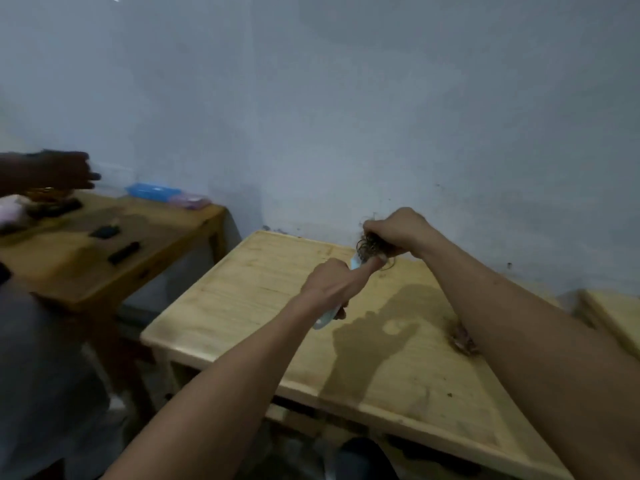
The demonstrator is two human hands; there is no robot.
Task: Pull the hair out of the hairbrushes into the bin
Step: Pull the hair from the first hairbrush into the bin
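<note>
The wooden table (263,306) filled the lower middle of the head view, set against a grey wall (346,98), and both of my forearms reached out over it. A second table (145,244) stood to the left, carrying small dark items and a blue box (152,191), with another person's hand (65,169) above its far end; I saw no bin anywhere in view. Above the near table, my left hand (332,289) gripped the handle of the pale hairbrush (346,289), fingers curled round it, with the index finger laid straight along the back toward the head. The brush's long axis ran from the handle end, low and toward me, up and away to the right, so the bristle head lay just beyond the left fingertip. There my right hand (398,232) came down from above, wrist bent and knuckles up, fingers closed in a pinch on the clump of hair (369,245) that sat on the bristles. Blur hid the bristles themselves, so the hair was probably still partly caught in them, though I could not confirm it. I judged that the coming pull should run up and away from the brush head, across its long axis, the right hand being the nearer one to the hair.
</note>
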